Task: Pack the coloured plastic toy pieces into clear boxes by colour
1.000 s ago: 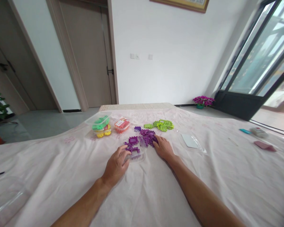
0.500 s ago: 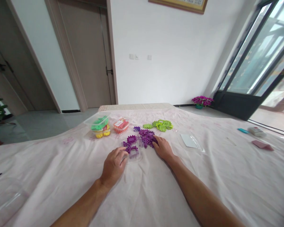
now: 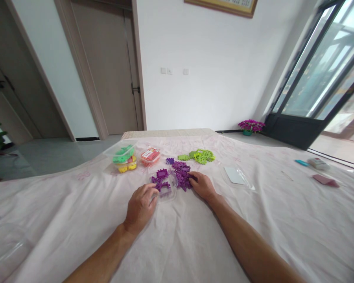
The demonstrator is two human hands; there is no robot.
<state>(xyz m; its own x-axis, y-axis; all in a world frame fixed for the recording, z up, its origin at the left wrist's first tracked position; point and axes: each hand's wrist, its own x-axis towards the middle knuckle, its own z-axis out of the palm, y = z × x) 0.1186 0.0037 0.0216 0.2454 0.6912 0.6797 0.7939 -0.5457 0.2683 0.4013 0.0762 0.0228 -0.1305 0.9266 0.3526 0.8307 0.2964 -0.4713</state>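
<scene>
My left hand point(image 3: 141, 206) rests on the pink sheet with its fingers curled against the near edge of a clear plastic box point(image 3: 164, 184) that holds purple puzzle-like pieces. My right hand point(image 3: 203, 186) lies beside a loose pile of purple pieces point(image 3: 181, 174), fingertips curled into the pile's right side; what they grip is hidden. The box and the pile touch each other between my two hands.
Farther back stand a clear box of green and yellow pieces point(image 3: 124, 156), a small box of red pieces point(image 3: 150, 155) and a heap of light green pieces point(image 3: 201, 155). A clear lid point(image 3: 238, 176) lies right of my right hand. Small items point(image 3: 318, 164) sit far right.
The box has shifted a little toward me and to the left with my left hand. My right hand has drawn slightly back along the purple pile.
</scene>
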